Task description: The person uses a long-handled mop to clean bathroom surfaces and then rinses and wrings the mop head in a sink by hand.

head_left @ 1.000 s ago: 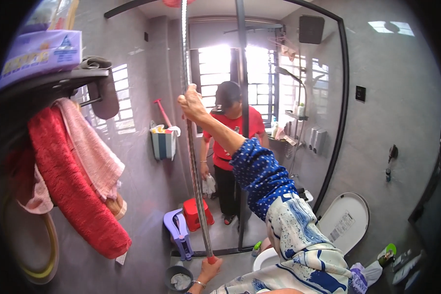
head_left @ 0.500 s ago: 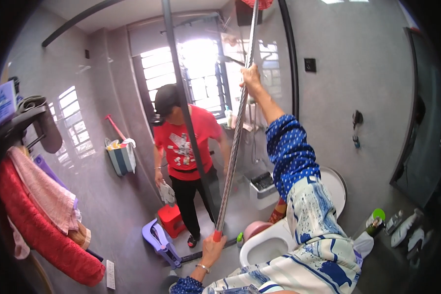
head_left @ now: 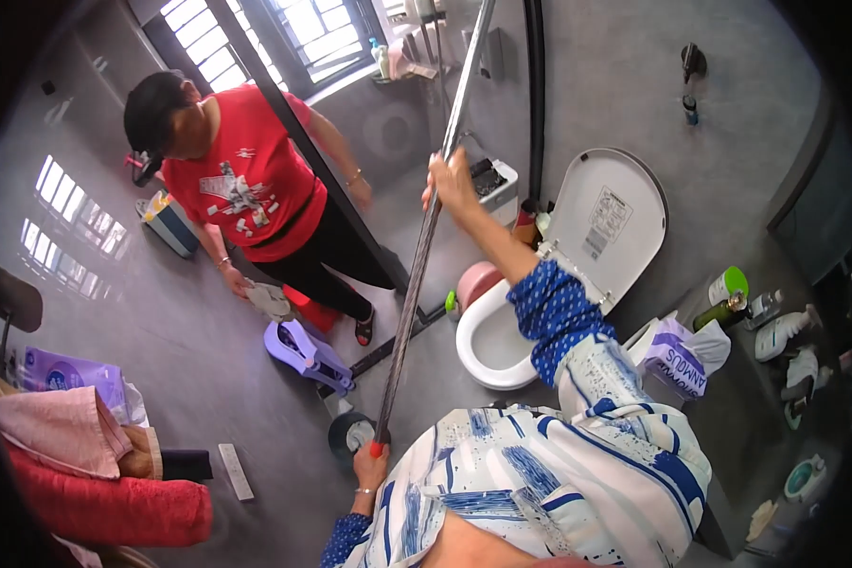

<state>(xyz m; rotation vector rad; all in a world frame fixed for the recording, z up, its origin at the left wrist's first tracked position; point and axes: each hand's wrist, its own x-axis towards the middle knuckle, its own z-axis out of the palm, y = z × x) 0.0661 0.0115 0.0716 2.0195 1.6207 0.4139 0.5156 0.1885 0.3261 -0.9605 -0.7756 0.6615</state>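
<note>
A long silver pole (head_left: 412, 312) with a red lower end slants up across the middle of the view; its top end is cut off. My right hand (head_left: 456, 186) is closed around the upper shaft. Low in the view, near the red end, my left hand (head_left: 370, 466) grips the same pole. A small dark bin (head_left: 339, 437) stands beside my left hand. Right of the shaft is a white toilet (head_left: 488, 376) with its lid (head_left: 625, 213) raised. Another person (head_left: 256, 189) in a red shirt stands to the left, a pale cloth (head_left: 269, 301) in one hand.
A dark upright frame (head_left: 322, 166) separates me from the other person. Near that person's feet are a purple stool (head_left: 303, 355) and a red stool (head_left: 314, 310). Towels (head_left: 114, 497) hang at lower left. A tissue pack (head_left: 682, 358) and several bottles sit at right.
The view has tilted downward, bringing more of the floor and toilet into sight. The pole's red top has left the picture. Both hands keep their hold on the pole.
</note>
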